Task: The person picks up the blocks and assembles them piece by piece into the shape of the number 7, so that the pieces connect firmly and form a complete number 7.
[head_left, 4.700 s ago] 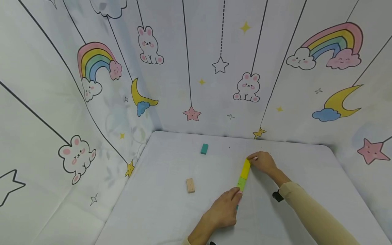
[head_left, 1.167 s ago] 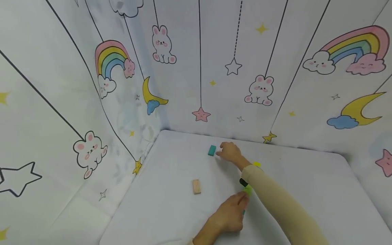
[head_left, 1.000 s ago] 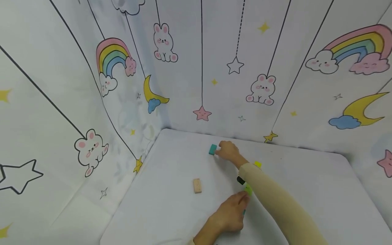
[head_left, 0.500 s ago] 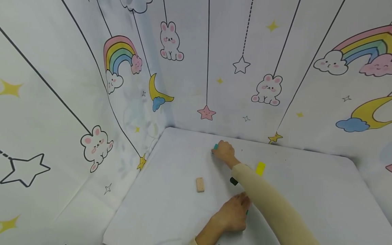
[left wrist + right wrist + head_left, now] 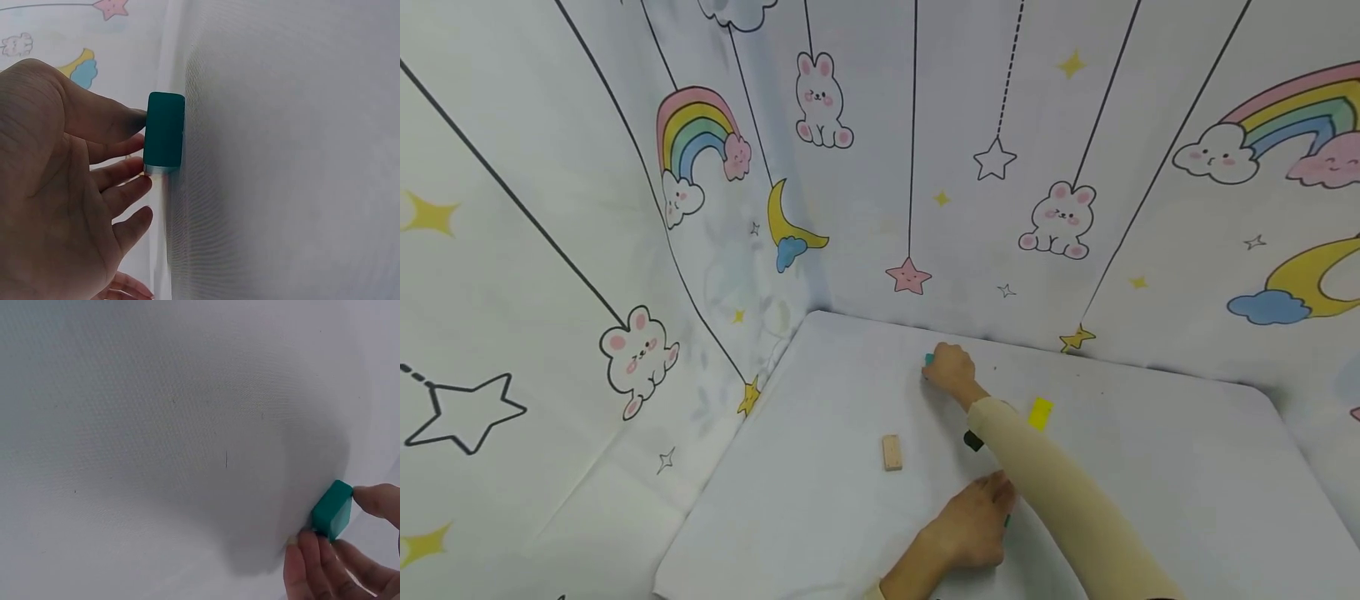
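Note:
Near the table's back edge, the right hand (image 5: 951,371) pinches a teal block, of which a corner shows in the head view; the right wrist view has that teal block (image 5: 333,509) between thumb and fingers. The left hand (image 5: 972,525) is lower on the table, its thumb and fingers about another teal block (image 5: 165,131), seen end-on in the left wrist view. A yellow block (image 5: 1040,413) lies beyond the right forearm. The sleeve and left hand hide what lies between the yellow block and the left hand.
A wooden block (image 5: 892,452) lies on the white table (image 5: 790,467), left of both hands. The right forearm crosses above the table beside the left hand. A patterned cloth wall (image 5: 865,192) rises along the table's back and left edges.
The right hand has gone from the yellow block's far end leftward to the teal block at the back and taken hold of it. The left hand stays in place; the head view has shifted.

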### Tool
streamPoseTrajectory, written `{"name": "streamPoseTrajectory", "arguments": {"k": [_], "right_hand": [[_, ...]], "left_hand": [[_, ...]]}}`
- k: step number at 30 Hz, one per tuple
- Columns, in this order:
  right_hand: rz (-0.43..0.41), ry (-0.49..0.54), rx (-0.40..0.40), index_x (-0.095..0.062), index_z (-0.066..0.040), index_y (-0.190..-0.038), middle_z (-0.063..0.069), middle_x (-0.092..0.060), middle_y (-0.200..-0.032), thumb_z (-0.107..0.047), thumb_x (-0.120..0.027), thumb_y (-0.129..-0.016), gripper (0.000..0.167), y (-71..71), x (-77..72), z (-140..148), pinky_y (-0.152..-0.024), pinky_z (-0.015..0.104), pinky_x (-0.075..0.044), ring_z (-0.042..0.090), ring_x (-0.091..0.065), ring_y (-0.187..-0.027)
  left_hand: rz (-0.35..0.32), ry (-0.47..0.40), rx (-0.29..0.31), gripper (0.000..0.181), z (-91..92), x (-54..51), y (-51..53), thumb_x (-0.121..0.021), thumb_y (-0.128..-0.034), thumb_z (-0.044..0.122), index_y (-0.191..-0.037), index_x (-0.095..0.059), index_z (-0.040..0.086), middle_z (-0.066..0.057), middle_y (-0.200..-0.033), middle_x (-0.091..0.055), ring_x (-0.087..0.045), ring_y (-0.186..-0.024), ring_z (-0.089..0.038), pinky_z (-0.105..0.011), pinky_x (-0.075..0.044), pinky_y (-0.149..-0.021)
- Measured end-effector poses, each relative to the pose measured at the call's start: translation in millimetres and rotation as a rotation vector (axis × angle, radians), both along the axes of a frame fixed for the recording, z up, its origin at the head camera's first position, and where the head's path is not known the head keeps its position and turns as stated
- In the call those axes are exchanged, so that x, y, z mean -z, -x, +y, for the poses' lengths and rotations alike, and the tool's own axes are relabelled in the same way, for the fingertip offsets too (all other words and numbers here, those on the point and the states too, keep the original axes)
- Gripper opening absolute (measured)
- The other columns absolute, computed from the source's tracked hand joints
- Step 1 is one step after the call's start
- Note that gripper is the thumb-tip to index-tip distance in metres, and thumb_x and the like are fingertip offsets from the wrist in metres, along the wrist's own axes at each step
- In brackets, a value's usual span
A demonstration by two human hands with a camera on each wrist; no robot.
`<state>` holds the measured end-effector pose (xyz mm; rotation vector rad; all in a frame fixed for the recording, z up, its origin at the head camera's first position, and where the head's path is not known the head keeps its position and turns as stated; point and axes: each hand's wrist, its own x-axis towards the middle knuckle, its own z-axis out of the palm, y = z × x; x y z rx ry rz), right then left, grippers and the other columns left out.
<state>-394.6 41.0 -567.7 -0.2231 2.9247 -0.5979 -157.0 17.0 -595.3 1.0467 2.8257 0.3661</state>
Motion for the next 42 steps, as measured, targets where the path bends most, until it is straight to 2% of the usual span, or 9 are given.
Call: {"name": "streamPoseTrajectory", "arguments": {"k": [5, 8, 10, 13, 17, 23, 29, 33, 42], "right_hand": [[0.011, 0.037, -0.004, -0.052, -0.011, -0.069, 0.002, -0.052, -0.063, -0.014, -0.065, -0.091, 0.027, -0.9, -2.5, 2, -0.050, 0.027, -0.040, 0.016, -0.047, -0.058], [0.008, 0.042, -0.019, -0.053, -0.011, -0.066, 0.003, -0.055, -0.063, -0.011, -0.065, -0.091, 0.028, -1.8, -4.1, 4, -0.050, 0.027, -0.041, 0.015, -0.048, -0.057], [0.007, 0.041, -0.025, -0.060, -0.007, -0.070, 0.004, -0.061, -0.067, -0.011, -0.066, -0.091, 0.021, -2.0, -4.9, 5, -0.052, 0.027, -0.044, 0.015, -0.051, -0.059], [0.002, 0.042, -0.035, -0.073, 0.000, -0.086, 0.009, -0.070, -0.079, -0.011, -0.071, -0.090, 0.012, -2.2, -5.7, 8, -0.058, 0.028, -0.051, 0.016, -0.055, -0.064], [-0.021, 0.042, -0.062, -0.079, 0.004, -0.105, 0.013, -0.077, -0.095, -0.013, -0.077, -0.089, 0.022, -0.1, -5.7, 13, -0.068, 0.033, -0.059, 0.018, -0.064, -0.073], [-0.052, 0.024, -0.094, -0.076, -0.004, -0.123, 0.013, -0.074, -0.122, -0.018, -0.079, -0.089, 0.036, 9.0, -1.9, 26, -0.083, 0.040, -0.061, 0.025, -0.072, -0.099], [-0.070, -0.012, -0.108, -0.078, -0.013, -0.123, 0.008, -0.075, -0.120, -0.019, -0.083, -0.086, 0.037, 12.7, -1.7, 40, -0.075, 0.036, -0.059, 0.023, -0.070, -0.097], [-0.071, -0.021, -0.118, -0.079, -0.013, -0.121, 0.010, -0.075, -0.119, -0.018, -0.084, -0.085, 0.037, 10.3, -5.2, 48, -0.073, 0.036, -0.059, 0.024, -0.070, -0.096], [-0.082, -0.014, -0.124, -0.079, -0.014, -0.121, 0.010, -0.075, -0.117, -0.017, -0.083, -0.086, 0.036, 13.6, -1.2, 60, -0.075, 0.036, -0.060, 0.023, -0.071, -0.096]], "left_hand": [[-0.022, -0.018, 0.003, 0.070, 0.1, -2.5, -0.4, -0.070, -0.0876, 0.022, -0.152, -0.044, 0.017, -0.002, -0.163, -0.036, -0.027, -0.154, -0.010, -0.023, -0.023, -0.124], [-0.022, -0.025, 0.004, 0.071, 0.3, -1.7, -0.7, -0.071, -0.0874, 0.020, -0.153, -0.044, 0.017, -0.001, -0.163, -0.035, -0.028, -0.153, -0.009, -0.023, -0.023, -0.124], [-0.018, -0.027, 0.003, 0.073, 0.7, 0.4, -0.7, -0.071, -0.0876, 0.020, -0.155, -0.043, 0.017, 0.000, -0.163, -0.034, -0.027, -0.153, -0.009, -0.023, -0.023, -0.124], [-0.001, -0.026, -0.001, 0.076, 1.4, 3.2, -1.0, -0.072, -0.0875, 0.021, -0.157, -0.041, 0.017, 0.001, -0.164, -0.034, -0.027, -0.154, -0.008, -0.023, -0.023, -0.124], [0.026, -0.031, -0.006, 0.079, 1.7, 3.4, -2.3, -0.073, -0.0860, 0.021, -0.158, -0.042, 0.016, 0.002, -0.165, -0.034, -0.028, -0.153, -0.009, -0.023, -0.025, -0.123], [0.066, -0.035, -0.007, 0.080, 0.8, 0.2, -4.0, -0.074, -0.0834, 0.020, -0.157, -0.045, 0.015, 0.001, -0.163, -0.036, -0.033, -0.151, -0.010, -0.023, -0.026, -0.123], [0.123, -0.034, -0.003, 0.072, 1.3, 1.5, -5.8, -0.071, -0.0866, 0.021, -0.155, -0.048, 0.013, 0.000, -0.160, -0.041, -0.038, -0.148, -0.011, -0.023, -0.028, -0.122], [0.151, -0.041, 0.002, 0.066, 1.1, 2.0, -7.2, -0.067, -0.0909, 0.021, -0.154, -0.049, 0.012, -0.002, -0.158, -0.043, -0.042, -0.146, -0.013, -0.024, -0.031, -0.121], [0.139, -0.072, 0.005, 0.059, -1.0, 1.7, -6.7, -0.063, -0.0950, 0.018, -0.152, -0.049, 0.010, -0.003, -0.157, -0.043, -0.043, -0.144, -0.012, -0.024, -0.030, -0.122]]}}
